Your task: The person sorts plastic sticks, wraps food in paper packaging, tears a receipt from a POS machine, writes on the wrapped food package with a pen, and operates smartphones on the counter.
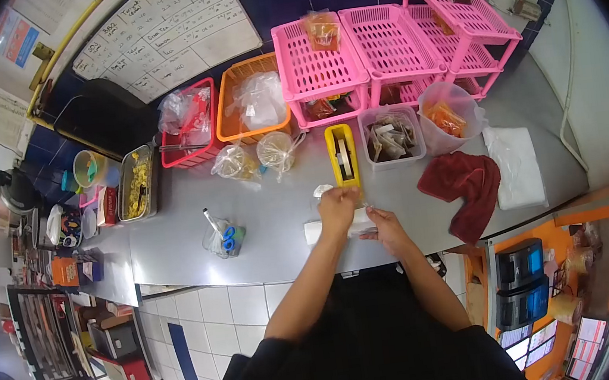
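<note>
My left hand (340, 208) is closed, its fingers curled just in front of the yellow tape dispenser (343, 157). Whatever its fingertips pinch is too small to make out. Fingers and thumb of my right hand (390, 230) close on the right end of a small white folded bundle (360, 223), which lies low over the steel counter. Its left end (313, 232) shows beyond my left wrist; the middle is hidden by that arm. Just behind my left hand is a small round whitish piece (322, 190).
A maroon cloth (467, 190) and white plastic bags (516, 166) lie at right. Behind stand pink racks (317, 68), a tub of sachets (392, 139) and an orange basket (249, 68). Blue scissors (229, 238) sit in a container at left, near tied clear bags (276, 154).
</note>
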Motion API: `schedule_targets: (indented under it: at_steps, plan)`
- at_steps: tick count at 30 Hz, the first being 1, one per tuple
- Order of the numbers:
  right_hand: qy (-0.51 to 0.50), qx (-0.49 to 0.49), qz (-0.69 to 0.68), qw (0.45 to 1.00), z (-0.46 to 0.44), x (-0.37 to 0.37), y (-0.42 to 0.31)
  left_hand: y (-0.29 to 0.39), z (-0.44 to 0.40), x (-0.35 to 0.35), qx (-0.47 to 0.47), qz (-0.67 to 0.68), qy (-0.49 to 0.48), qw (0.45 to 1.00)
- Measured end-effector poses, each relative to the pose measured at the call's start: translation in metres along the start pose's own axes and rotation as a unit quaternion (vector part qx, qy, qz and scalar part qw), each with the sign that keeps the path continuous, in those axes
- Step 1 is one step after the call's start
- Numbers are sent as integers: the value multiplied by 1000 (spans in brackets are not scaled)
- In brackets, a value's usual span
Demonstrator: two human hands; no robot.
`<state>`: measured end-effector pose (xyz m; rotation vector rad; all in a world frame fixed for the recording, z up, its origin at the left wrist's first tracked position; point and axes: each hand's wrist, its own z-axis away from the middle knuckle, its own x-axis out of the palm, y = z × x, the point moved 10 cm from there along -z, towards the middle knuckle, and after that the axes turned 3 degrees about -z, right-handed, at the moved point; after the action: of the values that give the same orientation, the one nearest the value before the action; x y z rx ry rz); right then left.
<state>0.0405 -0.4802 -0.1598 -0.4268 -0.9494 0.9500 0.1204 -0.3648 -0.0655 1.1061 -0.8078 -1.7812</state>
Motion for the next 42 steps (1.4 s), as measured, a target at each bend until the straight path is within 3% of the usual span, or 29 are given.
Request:
schedule_targets:
  at_steps: [3,5,9,11,13,15,17,20,22,25,27,29,31,33,35,36,37,39,42]
  plan:
    - [-18,-22,-19,999,-6,-1,-4,-29,46,10,52,76,53,994]
    - [-6,-22,15,1000,-8,-4,-6,-25,90,24,-49,168,-1,985]
    - [-15,-68,90,994,-4,6,-19,-72,92,39,-100,142,27,984]
    - [-11,-72,91,993,-7,6,-18,-57,86,30,26,27,83,996]
    - [-6,-80,91,993,-8,4,-19,-55,84,31,33,-26,107,993]
    - [26,-67,186,980,-7,-6,-19,-51,81,27,44,-82,127,988]
    - [22,-94,184,978,-10,-9,-20,-61,78,27,-17,-246,109,963]
    - [17,-129,216,968,3,1,-38,-78,78,12,-30,-253,114,960]
    - [18,-137,244,960,11,6,-46,-106,83,0,-54,-302,26,951]
    - [-19,-195,302,933,28,14,-55,-91,108,-40,-55,-397,7,916]
    - [-49,-171,319,931,40,17,-47,-93,120,-67,-105,-511,9,853]
    - [-26,-162,290,943,43,14,-43,-69,114,-99,-104,-519,96,843]
    - [-2,-154,263,952,42,3,-39,-42,103,-137,-72,-498,210,838]
    - [-35,-174,339,924,36,0,-37,-18,93,-174,-68,-421,297,855]
    - [-42,-175,339,923,31,-4,-36,-25,50,-161,10,-253,195,948]
    - [-51,-168,338,925,29,-4,-33,-28,33,-129,17,-120,93,988]
    - [-58,-168,341,923,28,-3,-30,-26,24,-82,25,19,-9,999]
    - [-68,-139,310,938,25,-5,-24,-48,5,-12,-10,-6,-66,998]
    - [-53,-181,297,936,25,-7,-28,-55,3,29,-48,93,-86,991]
